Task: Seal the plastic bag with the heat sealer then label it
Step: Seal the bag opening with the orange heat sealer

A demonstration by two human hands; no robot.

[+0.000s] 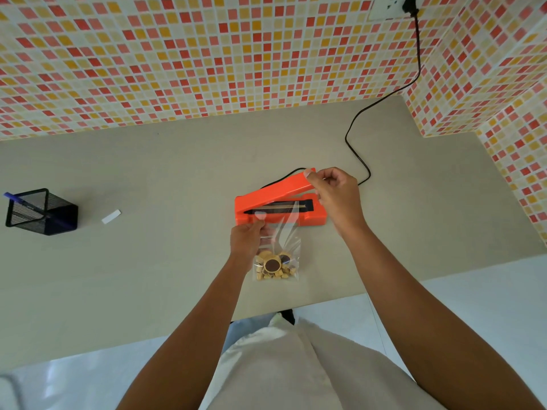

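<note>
An orange heat sealer (313, 218) sits mid-table with its lid arm (281, 189) raised. My right hand (336, 196) grips the free end of that lid. A clear plastic bag (285, 241) holding small tan and brown round pieces lies in front of the sealer, its open top laid over the black sealing strip. My left hand (247, 241) pinches the bag's left upper edge. A small white label (111, 216) lies on the table to the left.
A black mesh pen holder (41, 213) with a blue pen stands at far left. The sealer's black cord (359, 137) runs back to a wall socket (390, 7). Tiled walls close the back and right. The table's front edge (325, 301) is near the bag.
</note>
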